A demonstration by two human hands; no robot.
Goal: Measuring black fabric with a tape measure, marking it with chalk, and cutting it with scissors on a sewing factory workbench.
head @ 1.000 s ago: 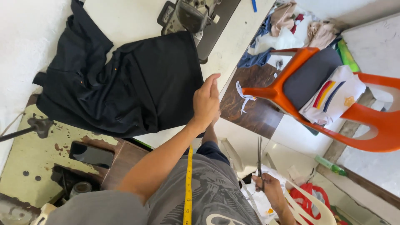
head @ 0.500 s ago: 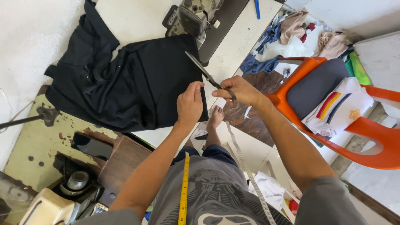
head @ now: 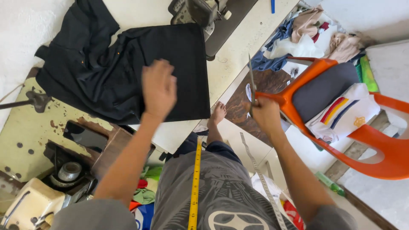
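Observation:
A black garment [head: 115, 72] lies folded on the white sewing table [head: 232, 51]. My left hand [head: 158, 87] hovers over the garment's near part, fingers apart, holding nothing. My right hand [head: 265, 113] is off the table's right edge, closed around the handles of a pair of scissors [head: 251, 81] whose blades point up and away from me. A yellow measuring tape [head: 195, 187] hangs down over my grey shirt.
A sewing machine [head: 200, 10] stands at the table's far end. An orange plastic chair [head: 341, 110] with folded cloth stands to the right, and a heap of clothes [head: 306, 34] lies beyond it. An old greenish machine base [head: 30, 127] and a dark phone [head: 83, 136] are at left.
My hands have separated: the left slid left over the black garment, and the right pulled the scissors away to the right, off the table edge.

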